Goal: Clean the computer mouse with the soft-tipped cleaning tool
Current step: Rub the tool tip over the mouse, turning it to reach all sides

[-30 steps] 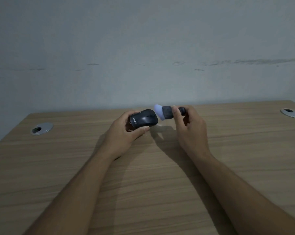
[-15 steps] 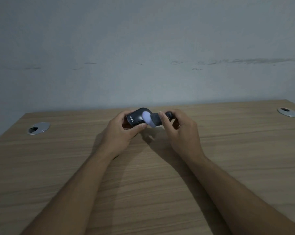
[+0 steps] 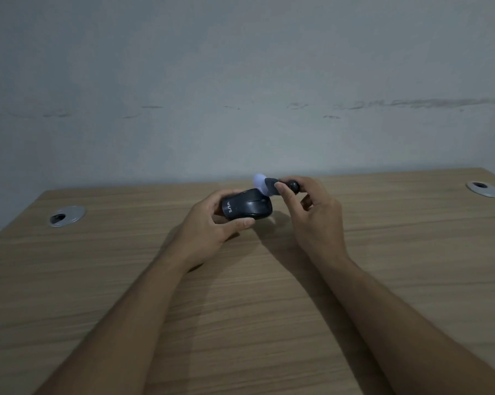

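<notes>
A black computer mouse (image 3: 247, 206) with white lettering on its rear is held just above the wooden desk (image 3: 240, 309) by my left hand (image 3: 212, 226), thumb along its near side. My right hand (image 3: 311, 218) pinches a short dark cleaning tool (image 3: 272, 186) with a pale, rounded soft tip (image 3: 260, 182). The tip sits at the mouse's far upper edge, near its front; whether it touches is hard to tell. The tool's round dark end pokes out above my right fingers.
Two round metal cable grommets sit in the desk, one at the far left (image 3: 67, 216) and one at the far right (image 3: 484, 189). A grey wall (image 3: 240, 81) rises right behind the desk's back edge.
Half a second ago the soft tip lay across the mouse's top; it has since swept back right and up to the mouse's far front edge. My left hand has kept holding the mouse.
</notes>
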